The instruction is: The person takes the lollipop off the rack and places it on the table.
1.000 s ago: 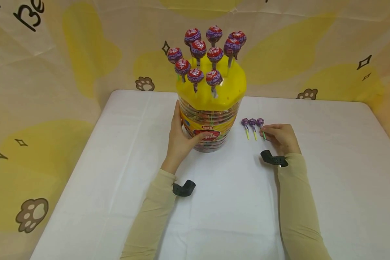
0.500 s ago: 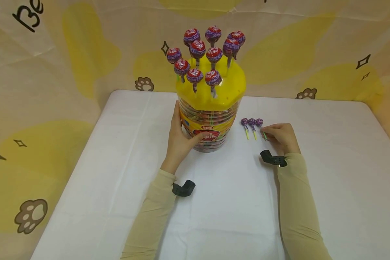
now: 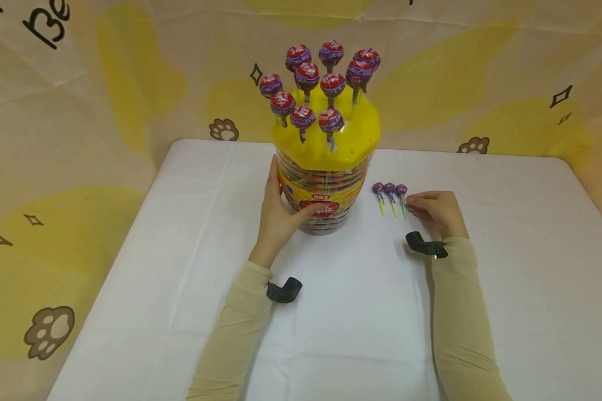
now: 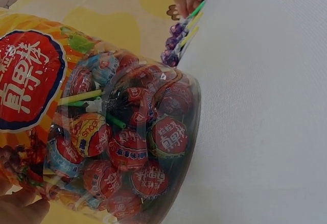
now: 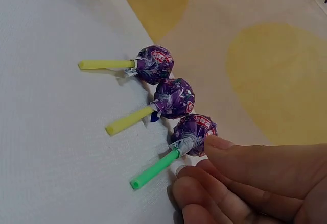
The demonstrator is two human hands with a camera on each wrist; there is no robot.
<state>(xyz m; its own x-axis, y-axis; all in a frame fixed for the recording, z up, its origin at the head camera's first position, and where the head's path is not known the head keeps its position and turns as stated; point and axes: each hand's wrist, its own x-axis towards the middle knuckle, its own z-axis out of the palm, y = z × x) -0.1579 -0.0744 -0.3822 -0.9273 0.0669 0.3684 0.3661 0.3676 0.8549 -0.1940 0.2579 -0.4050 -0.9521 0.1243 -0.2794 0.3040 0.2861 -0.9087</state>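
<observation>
Left hand [image 3: 278, 217] is gripping candy jar [image 3: 328, 181]; right hand [image 3: 433, 209] is sitting against green-stick lollipop [image 5: 191, 132].
The lollipop is lying right of the jar, beside two yellow-stick lollipops [image 5: 174, 98]; whether the right hand is pinching cannot be told.

A white table [image 3: 532, 267] is bordered along its far edge by a beige backdrop [image 3: 208, 39]. The cloth is printed with yellow patches [image 3: 135, 78], brown paw prints [image 3: 50, 332], dark star outlines [image 3: 561, 97] and, at upper left, black lettering [image 3: 47, 25].
</observation>
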